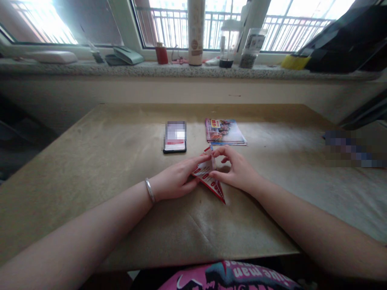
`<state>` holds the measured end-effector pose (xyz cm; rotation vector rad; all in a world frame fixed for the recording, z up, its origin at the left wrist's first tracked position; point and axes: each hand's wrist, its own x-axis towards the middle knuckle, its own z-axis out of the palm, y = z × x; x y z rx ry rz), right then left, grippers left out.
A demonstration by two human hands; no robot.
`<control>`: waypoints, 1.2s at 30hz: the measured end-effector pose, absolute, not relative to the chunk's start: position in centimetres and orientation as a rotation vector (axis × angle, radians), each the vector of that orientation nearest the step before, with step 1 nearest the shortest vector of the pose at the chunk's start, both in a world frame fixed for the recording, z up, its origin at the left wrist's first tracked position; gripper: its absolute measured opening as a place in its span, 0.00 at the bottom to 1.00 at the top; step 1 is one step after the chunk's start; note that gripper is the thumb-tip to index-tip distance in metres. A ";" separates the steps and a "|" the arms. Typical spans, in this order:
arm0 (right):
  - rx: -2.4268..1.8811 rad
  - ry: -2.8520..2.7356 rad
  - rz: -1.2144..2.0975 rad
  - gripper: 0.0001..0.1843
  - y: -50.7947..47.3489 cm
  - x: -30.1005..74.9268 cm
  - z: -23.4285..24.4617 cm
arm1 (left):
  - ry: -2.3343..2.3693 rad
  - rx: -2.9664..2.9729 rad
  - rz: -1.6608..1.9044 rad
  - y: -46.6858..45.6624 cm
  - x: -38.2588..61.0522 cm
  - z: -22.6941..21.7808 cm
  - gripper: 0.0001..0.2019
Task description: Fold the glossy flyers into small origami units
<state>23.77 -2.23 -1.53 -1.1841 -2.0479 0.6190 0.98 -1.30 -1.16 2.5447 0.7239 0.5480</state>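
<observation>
This looks like a room in a home. White window frames (124, 20) look onto a barred railing (172, 26) outside, and the speckled stone sill (169, 69) carries everyday odds and ends: a red container (161, 54), a tall patterned cylinder (196, 36). A phone (175, 137) lies on the plain tan table (90, 153).

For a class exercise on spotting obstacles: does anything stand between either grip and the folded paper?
Nothing visible does: the left grip and the right grip both touch the folded paper. The phone and the stack of leaflets lie farther from the person, not in between.
</observation>
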 end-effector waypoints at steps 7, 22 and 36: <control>-1.184 -1.955 0.684 0.11 -2.6 23.6 -1.2 | 0.640 2.846 0.359 -0.9 1.2 -1.3 0.25; -1.292 -1.950 0.197 0.11 -1.3 27.1 -0.5 | 0.695 2.944 0.351 -0.6 1.0 -1.5 0.16; -1.159 -2.484 0.111 0.17 -0.9 27.1 -1.4 | 0.588 3.140 0.338 0.1 0.3 -0.8 0.14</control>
